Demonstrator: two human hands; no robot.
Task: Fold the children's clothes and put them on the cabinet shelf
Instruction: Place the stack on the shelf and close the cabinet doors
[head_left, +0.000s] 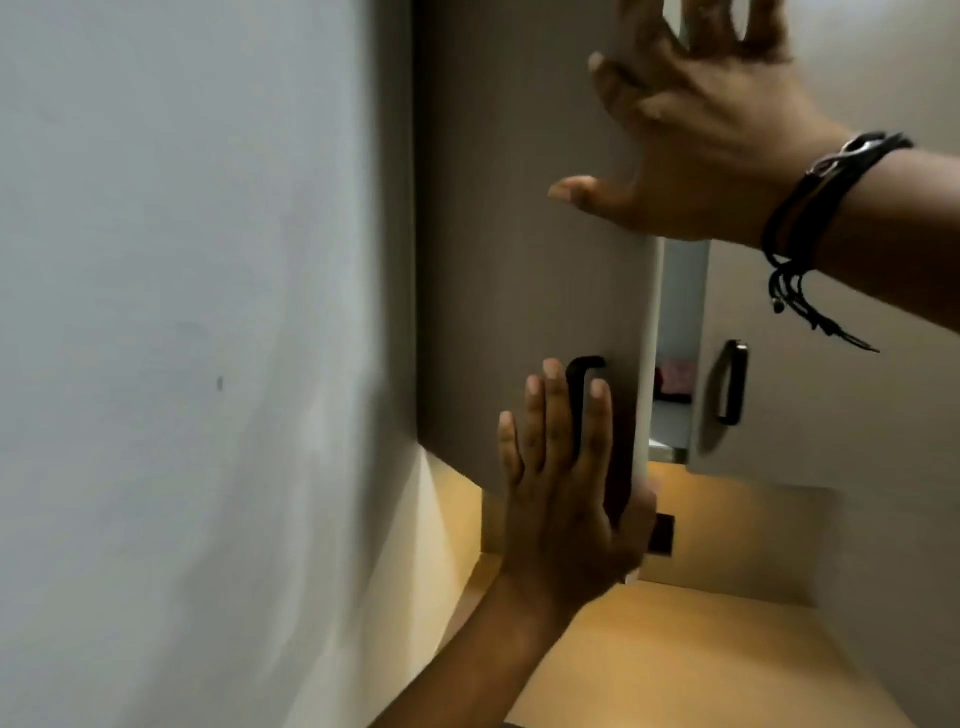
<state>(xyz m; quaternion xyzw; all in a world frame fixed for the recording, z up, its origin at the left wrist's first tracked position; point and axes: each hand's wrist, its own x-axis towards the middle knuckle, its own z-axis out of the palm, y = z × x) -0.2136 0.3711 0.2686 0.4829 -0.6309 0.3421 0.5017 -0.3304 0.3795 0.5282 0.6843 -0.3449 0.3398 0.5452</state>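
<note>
Both hands press flat and unclenched on the stiff, hinged cabinet door (519, 260), left hand (561, 499) straddling its black handle (579, 376), the natural grip, right hand (691, 156) splayed higher up, while a pink bundle (678, 373), probably soft light clothing, lies on the shelf (667, 422) inside.

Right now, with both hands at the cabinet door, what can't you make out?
Head view only.
Shelf contents: the cabinet door hides them; only a small blurred pink patch shows through the gap.
Fingertips of the right hand: cut off by the top edge.
Lower part of the black handle: hidden behind the left hand.
</note>
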